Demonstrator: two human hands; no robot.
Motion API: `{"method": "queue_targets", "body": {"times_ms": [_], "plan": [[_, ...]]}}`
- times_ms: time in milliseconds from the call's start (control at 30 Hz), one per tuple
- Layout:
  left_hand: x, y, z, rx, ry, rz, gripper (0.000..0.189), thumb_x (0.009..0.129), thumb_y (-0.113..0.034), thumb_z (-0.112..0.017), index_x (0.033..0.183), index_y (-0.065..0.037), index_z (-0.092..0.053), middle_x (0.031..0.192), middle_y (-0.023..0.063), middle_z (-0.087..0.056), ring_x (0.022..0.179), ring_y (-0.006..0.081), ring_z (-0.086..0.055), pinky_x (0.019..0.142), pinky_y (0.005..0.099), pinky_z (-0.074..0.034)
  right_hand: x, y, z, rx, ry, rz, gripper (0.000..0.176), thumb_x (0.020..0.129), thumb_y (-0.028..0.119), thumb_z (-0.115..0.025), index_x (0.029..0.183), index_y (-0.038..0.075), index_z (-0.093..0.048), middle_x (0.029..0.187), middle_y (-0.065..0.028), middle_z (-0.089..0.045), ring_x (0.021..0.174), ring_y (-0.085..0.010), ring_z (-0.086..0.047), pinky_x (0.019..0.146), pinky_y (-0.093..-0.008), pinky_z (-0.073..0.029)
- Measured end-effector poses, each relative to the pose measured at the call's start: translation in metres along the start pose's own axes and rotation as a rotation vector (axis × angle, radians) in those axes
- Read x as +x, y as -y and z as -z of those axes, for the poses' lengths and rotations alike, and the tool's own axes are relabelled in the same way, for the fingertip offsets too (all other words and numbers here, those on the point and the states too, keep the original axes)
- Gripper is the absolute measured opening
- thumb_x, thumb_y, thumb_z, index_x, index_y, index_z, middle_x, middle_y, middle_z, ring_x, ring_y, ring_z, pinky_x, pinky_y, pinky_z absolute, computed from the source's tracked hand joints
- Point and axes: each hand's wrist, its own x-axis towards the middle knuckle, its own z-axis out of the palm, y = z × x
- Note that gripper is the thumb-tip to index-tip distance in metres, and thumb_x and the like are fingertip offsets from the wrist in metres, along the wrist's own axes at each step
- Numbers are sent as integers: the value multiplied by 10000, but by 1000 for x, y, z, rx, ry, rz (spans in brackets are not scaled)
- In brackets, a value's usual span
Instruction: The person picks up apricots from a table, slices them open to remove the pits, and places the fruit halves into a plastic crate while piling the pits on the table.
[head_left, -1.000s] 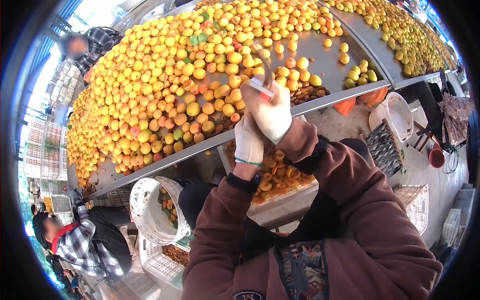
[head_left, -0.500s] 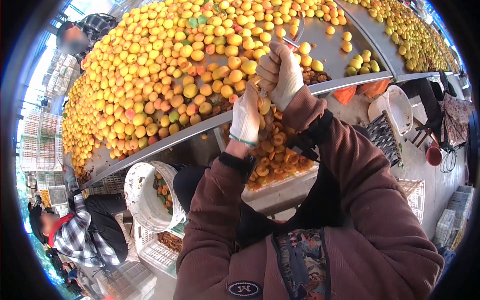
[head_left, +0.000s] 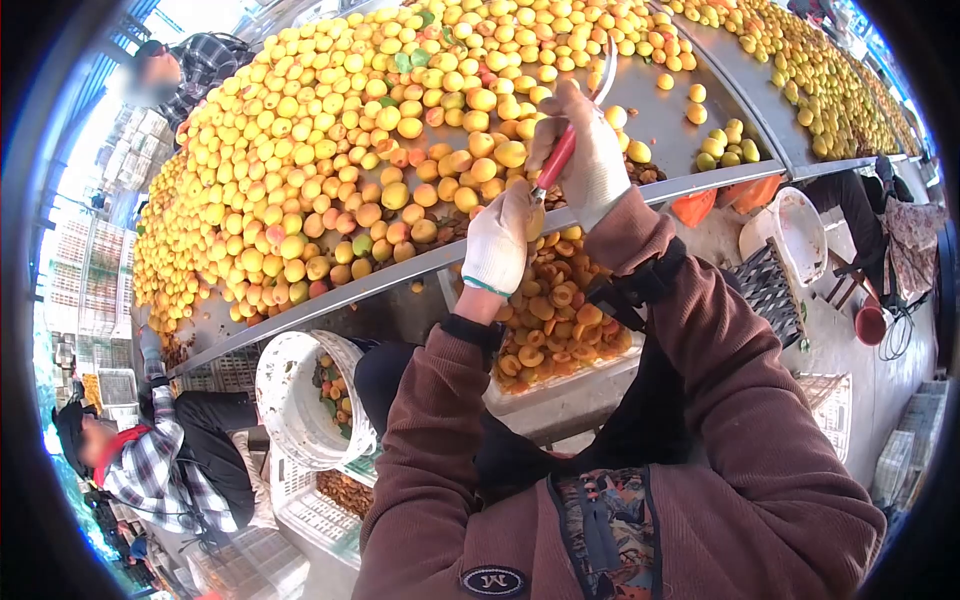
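My right hand is closed around a red-handled metal tool. A slim curved metal part sticks out above my fist, and the tool's lower metal end points at my left fingers. My left hand, in a white glove, is closed on an apricot, mostly hidden by the fingers and the tool. Both hands are over the metal table's front rim. Below them, a white crate holds many split apricot halves. Whole apricots are heaped on the table beyond.
A white bucket with some fruit stands left of my knees, above a white crate. Another white bucket is at right, near a dark woven basket. One person sits at left; another is at upper left.
My right hand has turned and the tool's red handle now shows, its lower end at my left fingers. My left hand has shifted slightly right and down.
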Motion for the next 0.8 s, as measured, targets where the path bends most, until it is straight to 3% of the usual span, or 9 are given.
{"method": "queue_targets", "body": {"times_ms": [33,67,100,133,200,233,433,533,800], "plan": [[-1,3,-3,-1,1,0,201,995,-189,-487,1074,-42,-600,865,105,-623,822,208,-623,729,301,-477,5,0,5,112,20,-60,302,941,344,-619,744,163,-480,498,53,-348,370,-98,-267,370,-257,-204],[0,9,-9,-3,-38,-119,294,1007,-297,-478,1034,-42,-622,801,92,-607,737,193,-605,670,298,-477,7,0,10,225,39,-118,314,946,348,-620,741,168,-464,490,55,-337,365,-90,-256,367,-260,-203],[0,12,-13,-4,-75,-239,404,1020,-404,-468,993,-42,-643,738,79,-591,652,178,-587,611,295,-478,7,0,16,170,84,-47,333,958,335,-600,721,178,-426,478,67,-314,361,-72,-235,364,-255,-194],[-6,-1,-12,-3,-68,-241,404,1020,-404,-468,993,-42,-643,738,79,-591,652,178,-587,611,295,-478,5,3,15,172,79,-43,333,958,335,-600,721,178,-426,478,67,-314,361,-72,-235,364,-255,-194],[-17,-23,-9,-496,140,231,641,1002,-614,-323,922,-52,-622,678,49,-560,555,133,-521,452,294,-385,1,8,12,152,4,-37,359,971,354,-595,740,182,-379,524,74,-266,410,-56,-214,383,-239,-163],[-17,-16,-13,-518,163,204,686,965,-698,-294,953,-89,-609,687,24,-542,572,127,-516,455,273,-377,3,5,14,157,13,-16,332,979,347,-582,761,184,-391,522,77,-257,410,-55,-214,382,-238,-159],[-21,-26,-24,-914,185,395,627,921,-742,-360,994,-158,-577,634,-31,-488,486,112,-459,421,248,-301,4,1,16,228,-71,-93,270,990,317,-565,812,191,-405,534,78,-262,413,-53,-212,385,-231,-162],[-20,-18,-25,-942,213,300,602,931,-721,-375,964,-157,-581,630,-28,-501,477,122,-458,420,255,-305,1,0,13,266,-48,-89,272,991,285,-556,789,194,-398,538,80,-271,417,-55,-208,387,-232,-161],[-15,-12,-21,-763,107,318,501,978,-613,-405,904,-148,-576,576,-11,-499,423,129,-453,395,249,-326,7,-9,15,281,2,-205,265,935,171,-550,723,179,-391,537,81,-274,422,-63,-204,407,-259,-167]]}}
